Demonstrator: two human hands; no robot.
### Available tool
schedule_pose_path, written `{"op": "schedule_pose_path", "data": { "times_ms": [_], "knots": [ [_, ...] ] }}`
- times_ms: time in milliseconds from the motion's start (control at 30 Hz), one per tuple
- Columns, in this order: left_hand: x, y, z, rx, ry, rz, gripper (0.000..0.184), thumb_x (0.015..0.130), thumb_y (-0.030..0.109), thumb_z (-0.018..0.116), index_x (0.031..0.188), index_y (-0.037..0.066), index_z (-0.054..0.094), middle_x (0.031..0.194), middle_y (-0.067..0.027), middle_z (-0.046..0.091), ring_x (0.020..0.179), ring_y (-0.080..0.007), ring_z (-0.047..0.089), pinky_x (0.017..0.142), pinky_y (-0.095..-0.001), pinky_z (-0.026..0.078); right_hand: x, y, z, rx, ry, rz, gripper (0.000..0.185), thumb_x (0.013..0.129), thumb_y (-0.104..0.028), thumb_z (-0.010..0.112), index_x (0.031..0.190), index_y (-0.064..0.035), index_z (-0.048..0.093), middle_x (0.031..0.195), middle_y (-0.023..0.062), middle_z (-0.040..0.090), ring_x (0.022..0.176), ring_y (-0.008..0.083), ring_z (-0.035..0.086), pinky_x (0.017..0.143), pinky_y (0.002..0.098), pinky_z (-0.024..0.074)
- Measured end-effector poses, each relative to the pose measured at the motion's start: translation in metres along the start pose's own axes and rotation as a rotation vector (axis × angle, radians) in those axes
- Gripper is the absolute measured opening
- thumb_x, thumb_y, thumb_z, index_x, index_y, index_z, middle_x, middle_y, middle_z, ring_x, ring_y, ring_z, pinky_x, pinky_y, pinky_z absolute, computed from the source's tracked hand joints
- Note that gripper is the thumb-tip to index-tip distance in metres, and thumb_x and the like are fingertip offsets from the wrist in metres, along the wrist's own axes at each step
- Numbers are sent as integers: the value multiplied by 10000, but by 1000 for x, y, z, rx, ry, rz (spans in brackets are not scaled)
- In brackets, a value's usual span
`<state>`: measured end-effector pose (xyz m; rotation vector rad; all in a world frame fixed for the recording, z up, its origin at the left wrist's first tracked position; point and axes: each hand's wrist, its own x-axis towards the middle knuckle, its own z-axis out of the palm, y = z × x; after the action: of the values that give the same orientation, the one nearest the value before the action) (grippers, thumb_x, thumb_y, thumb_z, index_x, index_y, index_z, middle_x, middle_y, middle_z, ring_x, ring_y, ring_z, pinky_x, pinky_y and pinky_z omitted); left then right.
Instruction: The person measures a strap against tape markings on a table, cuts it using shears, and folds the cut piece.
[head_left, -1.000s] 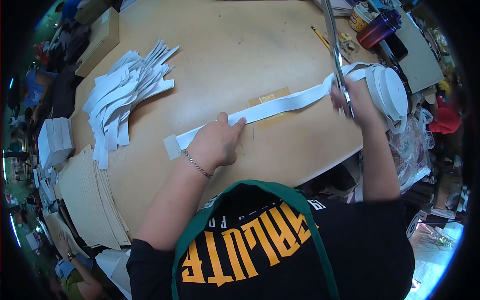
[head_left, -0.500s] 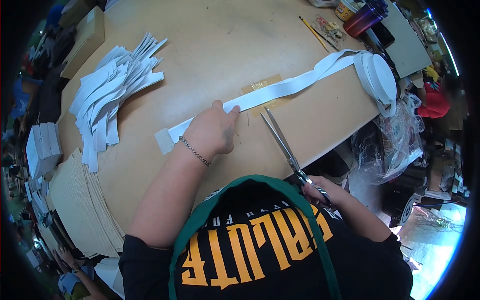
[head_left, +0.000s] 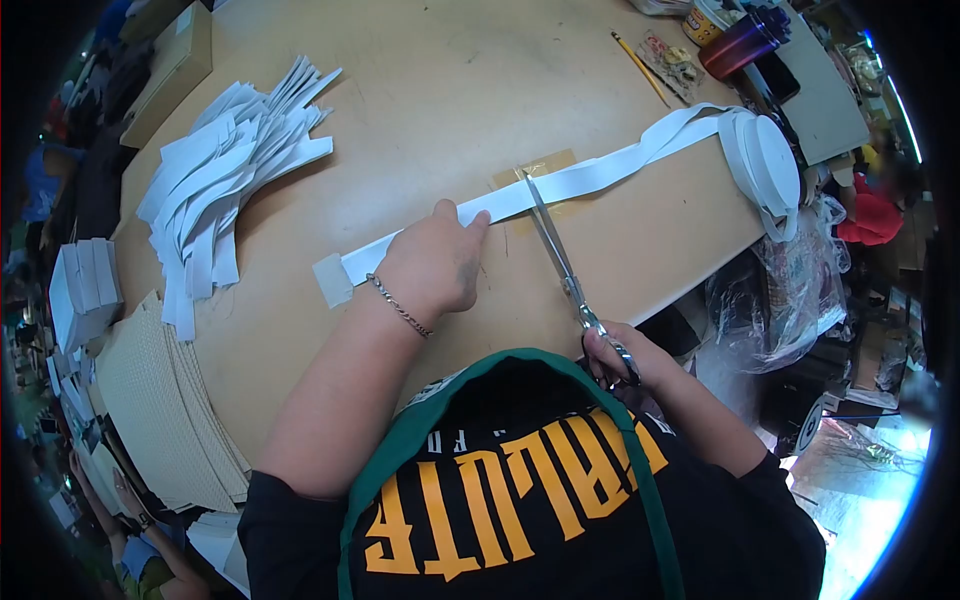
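My left hand point(head_left: 432, 262) presses down on a white strip point(head_left: 590, 176), its thumb and forefinger spread apart on it. The strip runs across the table from a pale tape patch point(head_left: 332, 280) to a white roll point(head_left: 765, 165) at the right. In my right hand point(head_left: 618, 358) are long metal scissors point(head_left: 560, 260), the fingers wrapped round the handles. The blade tips reach the strip, over brown tape point(head_left: 545, 165), to the right of my left hand. The blades look nearly together.
Cut white strips point(head_left: 235, 165) lie heaped at the left, above stacked beige sheets point(head_left: 170, 410). Pencils point(head_left: 640, 68), a dark bottle point(head_left: 745, 42) and a tub point(head_left: 703, 24) stand or lie at the upper right. Another person's arm point(head_left: 150, 525) shows at lower left.
The scissors came down from the upper right to the table's front side, then moved up onto the strip, their blades closing somewhat. My left hand has stayed on the strip.
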<state>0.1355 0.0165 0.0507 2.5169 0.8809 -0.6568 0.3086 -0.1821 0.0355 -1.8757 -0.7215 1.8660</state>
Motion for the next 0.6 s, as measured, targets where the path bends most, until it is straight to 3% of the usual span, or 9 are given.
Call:
{"op": "schedule_pose_path", "data": {
  "times_ms": [600],
  "knots": [
    [-1,-1,-1,-48,30,4,633,714,41,554,1334,77,430,1046,-228,503,840,-337,616,777,-368,502,14,1,8,-93,124,-65,527,844,-555,568,662,-61,547,552,7,513,492,96,499,489,234,403]
  ]
}}
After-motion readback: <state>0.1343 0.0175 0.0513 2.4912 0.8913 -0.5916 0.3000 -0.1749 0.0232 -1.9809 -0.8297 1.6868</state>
